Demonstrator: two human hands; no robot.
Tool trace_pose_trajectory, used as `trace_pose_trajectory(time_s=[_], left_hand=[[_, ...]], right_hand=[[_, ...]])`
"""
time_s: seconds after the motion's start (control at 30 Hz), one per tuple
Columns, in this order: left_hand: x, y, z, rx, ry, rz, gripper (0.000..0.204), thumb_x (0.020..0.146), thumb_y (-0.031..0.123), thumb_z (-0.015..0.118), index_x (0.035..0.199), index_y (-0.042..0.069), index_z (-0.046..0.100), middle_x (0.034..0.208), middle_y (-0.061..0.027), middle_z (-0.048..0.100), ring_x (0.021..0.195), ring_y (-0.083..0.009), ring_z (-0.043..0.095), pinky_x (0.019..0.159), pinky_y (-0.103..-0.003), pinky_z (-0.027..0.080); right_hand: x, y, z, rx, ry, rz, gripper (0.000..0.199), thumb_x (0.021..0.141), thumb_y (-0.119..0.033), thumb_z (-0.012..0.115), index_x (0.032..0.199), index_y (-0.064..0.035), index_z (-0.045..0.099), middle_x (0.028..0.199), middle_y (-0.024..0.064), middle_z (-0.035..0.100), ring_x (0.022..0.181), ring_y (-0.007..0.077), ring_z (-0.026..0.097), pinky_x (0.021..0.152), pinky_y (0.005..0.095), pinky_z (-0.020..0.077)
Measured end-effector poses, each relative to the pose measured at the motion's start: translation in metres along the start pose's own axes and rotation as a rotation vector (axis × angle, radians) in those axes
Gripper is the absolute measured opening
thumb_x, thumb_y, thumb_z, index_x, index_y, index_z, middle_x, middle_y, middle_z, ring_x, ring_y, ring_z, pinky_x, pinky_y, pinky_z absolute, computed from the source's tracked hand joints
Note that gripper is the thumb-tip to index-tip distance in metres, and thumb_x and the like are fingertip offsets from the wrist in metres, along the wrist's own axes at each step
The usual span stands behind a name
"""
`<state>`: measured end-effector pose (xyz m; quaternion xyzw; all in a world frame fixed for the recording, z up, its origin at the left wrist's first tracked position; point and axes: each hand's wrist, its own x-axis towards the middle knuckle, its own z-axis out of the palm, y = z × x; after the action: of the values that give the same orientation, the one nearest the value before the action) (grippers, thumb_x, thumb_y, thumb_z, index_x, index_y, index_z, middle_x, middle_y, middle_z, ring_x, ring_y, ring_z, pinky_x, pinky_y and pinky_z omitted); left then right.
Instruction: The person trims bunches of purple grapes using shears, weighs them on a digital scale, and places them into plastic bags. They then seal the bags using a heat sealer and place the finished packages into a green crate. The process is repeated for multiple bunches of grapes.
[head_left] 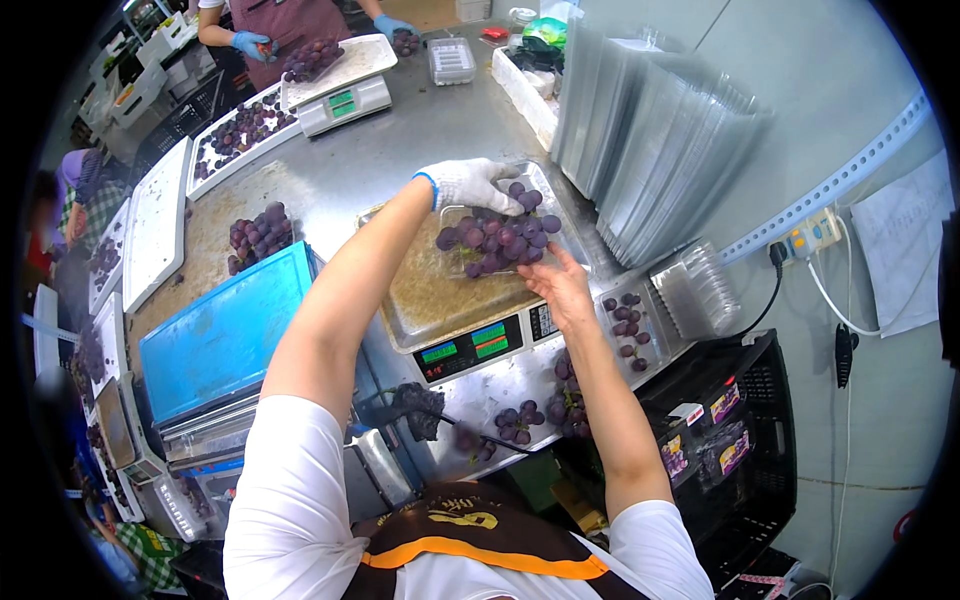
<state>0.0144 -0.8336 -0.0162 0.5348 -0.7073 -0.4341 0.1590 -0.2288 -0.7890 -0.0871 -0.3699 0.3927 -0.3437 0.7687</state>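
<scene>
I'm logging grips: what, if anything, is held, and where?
Left hand touches the grape bunch at top, right hand at lower right; firm hold can't be told.

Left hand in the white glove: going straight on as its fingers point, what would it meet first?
Most likely the bunch of grapes, just beside the left hand; one view leaves depth and exact contact unclear.

Beyond the front scale (430, 300), passing room lies over the tabletop (420, 125); a blue lid (230, 315) obstructs its left, tall clear-plastic stacks (670, 150) its far right.
</scene>
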Motion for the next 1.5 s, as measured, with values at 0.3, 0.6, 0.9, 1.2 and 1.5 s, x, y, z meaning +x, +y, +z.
trace_pose_trajectory(time_s=[0.3, 0.6, 0.9, 1.2, 1.5], left_hand=[[-0.070, 0.010, -0.033, -0.059, 0.345, -0.198, 0.065, 0.086, 0.046, 0.060, 0.133, 0.002, 0.049, 0.121, -0.0140, 0.059, 0.093, -0.0180, 0.060, 0.079, -0.029, 0.052], [-0.163, 0.012, -0.024, -0.060, 0.635, -0.361, 0.033, 0.084, 0.031, 0.063, 0.093, 0.000, 0.068, 0.078, -0.0044, 0.065, 0.071, -0.0113, 0.060, 0.068, -0.024, 0.051], [-0.159, -0.014, 0.046, -0.297, 0.717, -0.478, 0.047, 0.081, 0.013, 0.061, 0.124, -0.005, 0.054, 0.103, -0.0149, 0.066, 0.080, -0.0187, 0.065, 0.073, -0.031, 0.056], [-0.095, -0.027, 0.133, -0.497, 0.904, -0.552, 0.061, 0.074, 0.012, 0.065, 0.131, -0.003, 0.047, 0.109, -0.0167, 0.063, 0.096, -0.0219, 0.064, 0.081, -0.029, 0.051], [-0.117, -0.007, 0.144, -0.949, 1.029, -0.551, 0.056, 0.080, -0.007, 0.054, 0.134, 0.003, 0.040, 0.111, -0.0156, 0.057, 0.090, -0.0265, 0.063, 0.068, -0.033, 0.057]], right_hand=[[-0.026, -0.020, -0.030, -0.249, 0.172, -0.169, 0.059, 0.081, 0.001, 0.061, 0.136, 0.0000, 0.039, 0.121, 0.0191, 0.058, 0.087, 0.0162, 0.063, 0.068, 0.0238, 0.0474], [-0.025, -0.037, -0.044, -0.177, 0.145, -0.264, 0.045, 0.085, -0.005, 0.061, 0.127, 0.0040, 0.049, 0.115, 0.0158, 0.063, 0.088, 0.0151, 0.062, 0.071, 0.0259, 0.0473], [0.045, -0.007, -0.062, -0.636, 0.238, -0.384, 0.036, 0.084, -0.005, 0.059, 0.119, 0.0037, 0.057, 0.110, 0.0165, 0.065, 0.099, 0.0223, 0.062, 0.083, 0.0311, 0.0488], [0.071, 0.006, -0.071, -0.879, 0.100, -0.393, 0.044, 0.075, -0.009, 0.062, 0.116, 0.0067, 0.060, 0.102, 0.0171, 0.068, 0.091, 0.0210, 0.065, 0.079, 0.0301, 0.0502], [0.057, 0.027, -0.025, -0.788, 0.099, -0.407, 0.036, 0.071, -0.001, 0.055, 0.104, 0.0021, 0.067, 0.090, 0.0182, 0.070, 0.084, 0.0235, 0.068, 0.074, 0.0310, 0.0518]])
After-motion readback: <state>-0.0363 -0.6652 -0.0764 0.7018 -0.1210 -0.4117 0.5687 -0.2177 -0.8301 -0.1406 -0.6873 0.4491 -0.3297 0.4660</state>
